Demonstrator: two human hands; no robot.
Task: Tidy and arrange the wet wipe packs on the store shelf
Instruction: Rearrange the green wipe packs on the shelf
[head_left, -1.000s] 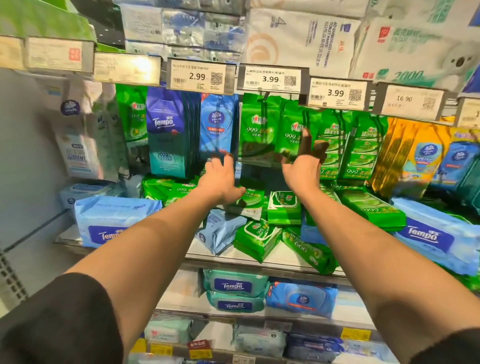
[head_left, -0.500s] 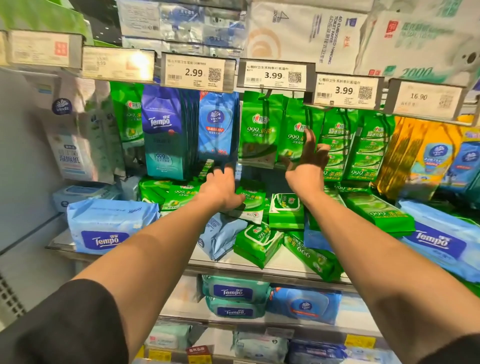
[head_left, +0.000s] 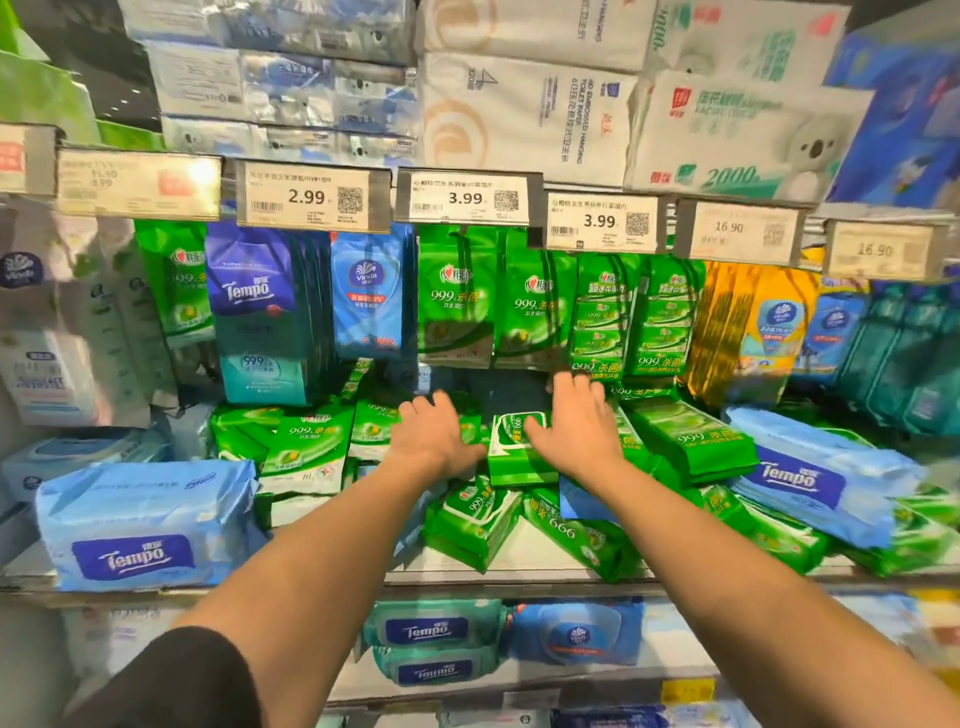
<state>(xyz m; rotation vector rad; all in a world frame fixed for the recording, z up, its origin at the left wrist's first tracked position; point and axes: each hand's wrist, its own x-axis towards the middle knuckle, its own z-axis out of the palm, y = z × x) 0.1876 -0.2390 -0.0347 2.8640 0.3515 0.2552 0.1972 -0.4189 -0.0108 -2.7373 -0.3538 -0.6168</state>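
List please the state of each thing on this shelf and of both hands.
Left hand: fingers bent, resting on green packs; grip unclear.
Right hand: fingers spread, pressing on the green pack with white lid.
Green pack with white lid: lying flat between the hands, lid closed.
Loose green packs: tilted, jumbled at the shelf front.
Hanging green packs: upright, in rows.
Large blue pack: lying flat, at left.

Small wipe pack (head_left: 515, 446) between left hand (head_left: 434, 436), right hand (head_left: 577, 435); hanging packs (head_left: 456, 296) behind.
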